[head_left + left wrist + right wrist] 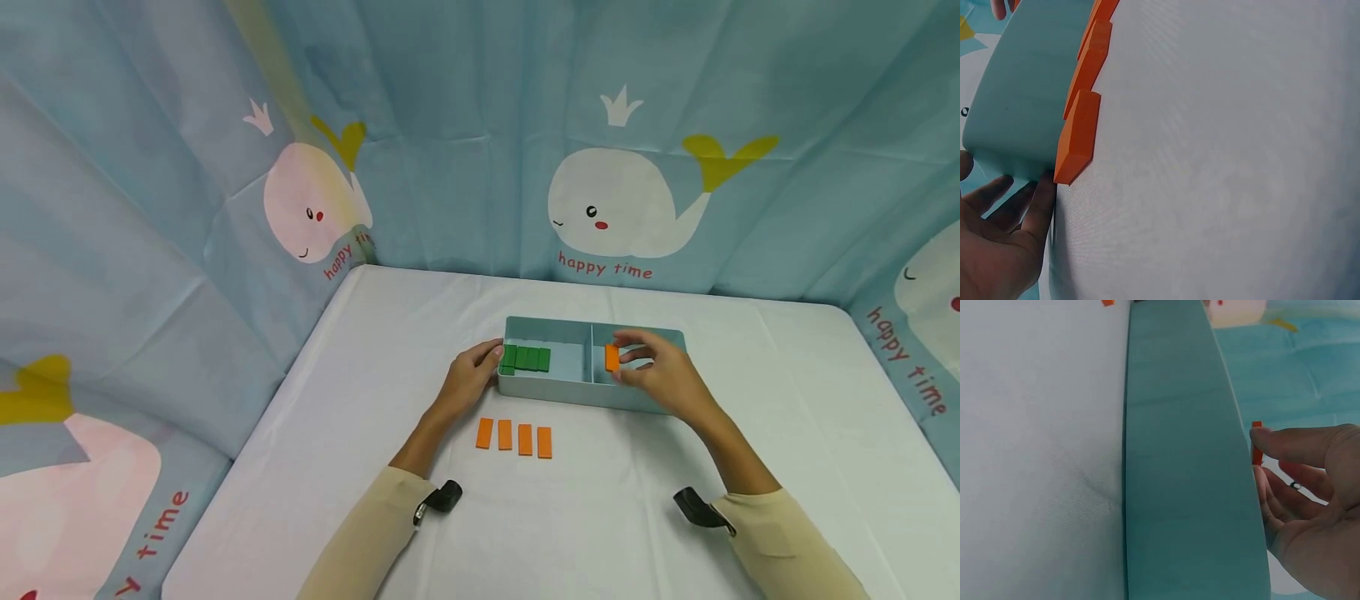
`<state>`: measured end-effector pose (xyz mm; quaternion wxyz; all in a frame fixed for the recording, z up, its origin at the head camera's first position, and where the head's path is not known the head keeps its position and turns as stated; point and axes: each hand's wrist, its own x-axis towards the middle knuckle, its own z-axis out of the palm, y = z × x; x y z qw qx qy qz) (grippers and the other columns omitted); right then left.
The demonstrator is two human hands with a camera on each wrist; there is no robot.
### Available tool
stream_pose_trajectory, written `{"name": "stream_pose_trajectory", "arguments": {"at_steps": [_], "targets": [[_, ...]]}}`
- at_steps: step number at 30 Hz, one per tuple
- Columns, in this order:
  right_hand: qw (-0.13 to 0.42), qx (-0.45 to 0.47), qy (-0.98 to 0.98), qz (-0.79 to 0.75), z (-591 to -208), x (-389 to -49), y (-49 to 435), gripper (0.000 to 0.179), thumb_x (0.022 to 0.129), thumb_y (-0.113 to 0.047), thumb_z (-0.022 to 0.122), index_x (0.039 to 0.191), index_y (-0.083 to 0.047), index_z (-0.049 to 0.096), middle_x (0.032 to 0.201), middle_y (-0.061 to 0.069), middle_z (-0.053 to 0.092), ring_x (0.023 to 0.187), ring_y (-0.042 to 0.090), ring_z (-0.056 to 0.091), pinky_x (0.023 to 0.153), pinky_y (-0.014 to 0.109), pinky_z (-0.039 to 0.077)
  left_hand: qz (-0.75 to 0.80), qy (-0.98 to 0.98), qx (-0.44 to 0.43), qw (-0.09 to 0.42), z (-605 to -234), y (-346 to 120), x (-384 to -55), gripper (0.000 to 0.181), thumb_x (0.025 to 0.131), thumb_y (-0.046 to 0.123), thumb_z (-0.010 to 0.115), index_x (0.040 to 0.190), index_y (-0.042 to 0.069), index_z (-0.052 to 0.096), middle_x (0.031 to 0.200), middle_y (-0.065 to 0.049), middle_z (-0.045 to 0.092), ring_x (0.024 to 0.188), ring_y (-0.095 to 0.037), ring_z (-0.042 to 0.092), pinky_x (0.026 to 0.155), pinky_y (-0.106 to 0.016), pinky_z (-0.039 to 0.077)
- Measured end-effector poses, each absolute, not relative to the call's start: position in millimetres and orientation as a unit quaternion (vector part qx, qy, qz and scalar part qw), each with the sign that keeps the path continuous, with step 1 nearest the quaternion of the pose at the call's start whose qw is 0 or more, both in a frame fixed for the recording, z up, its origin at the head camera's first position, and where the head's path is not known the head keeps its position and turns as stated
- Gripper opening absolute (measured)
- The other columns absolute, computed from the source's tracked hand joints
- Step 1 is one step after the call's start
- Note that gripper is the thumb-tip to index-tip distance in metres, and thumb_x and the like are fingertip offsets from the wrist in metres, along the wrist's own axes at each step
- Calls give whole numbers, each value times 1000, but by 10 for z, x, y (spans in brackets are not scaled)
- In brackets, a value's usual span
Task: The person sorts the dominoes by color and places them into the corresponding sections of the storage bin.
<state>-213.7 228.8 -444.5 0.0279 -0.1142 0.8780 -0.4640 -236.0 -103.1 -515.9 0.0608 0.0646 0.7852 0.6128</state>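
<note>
My left hand (471,377) rests against the left end of a teal two-compartment box (592,394); the left wrist view has its extended fingertips (1041,190) touching the end wall. Over the right compartment, my right hand (660,371) pinches an orange tile (612,357) between thumb and fingers. The same tile (1257,444) shows past the rim in the right wrist view, partly covered by the thumb. Several green tiles (532,358) lie side by side in the left compartment. In front of the box, several orange tiles (505,435) form a row on the table.
A white cloth covers the table (600,525). A thin divider (592,354) splits the box. Blue curtains printed with whales (622,200) hang behind and at both sides. Dark wrist cameras (444,497) are worn at both sleeves.
</note>
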Motion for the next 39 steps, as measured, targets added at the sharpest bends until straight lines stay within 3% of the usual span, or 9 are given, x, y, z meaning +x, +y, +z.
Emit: {"name": "stream_pose_trajectory", "arguments": {"at_steps": [15,24,33,39], "targets": [[66,-105,896,-427,-4554,-2415,2294,57,95,-8,81,147,-7,59,139,17,66,117,34,67,81,31,59,603,792,65,68,-5133,-1028,-2346,60,112,49,51,157,9,52,157,-9,56,141,-25,57,107,-42,57],[89,-103,896,-423,-4596,-2526,2242,54,95,-2,78,146,-3,59,140,21,64,118,37,66,91,43,62,613,784,70,63,-5135,-1032,-2359,60,112,47,53,157,8,52,157,-11,56,141,-28,57,108,-46,56],[94,-136,902,-399,-4668,-2603,2195,50,94,6,76,141,8,60,130,28,66,103,35,72,88,47,64,612,785,70,66,-5138,-1033,-2358,60,112,47,52,157,7,52,157,-11,56,140,-28,58,107,-46,57],[96,-130,907,-389,-4702,-2644,2160,52,92,4,78,141,6,60,129,27,67,102,35,72,89,49,62,607,789,71,64,-5139,-1029,-2356,61,112,48,52,157,7,52,156,-11,57,140,-26,58,106,-43,58]]}}
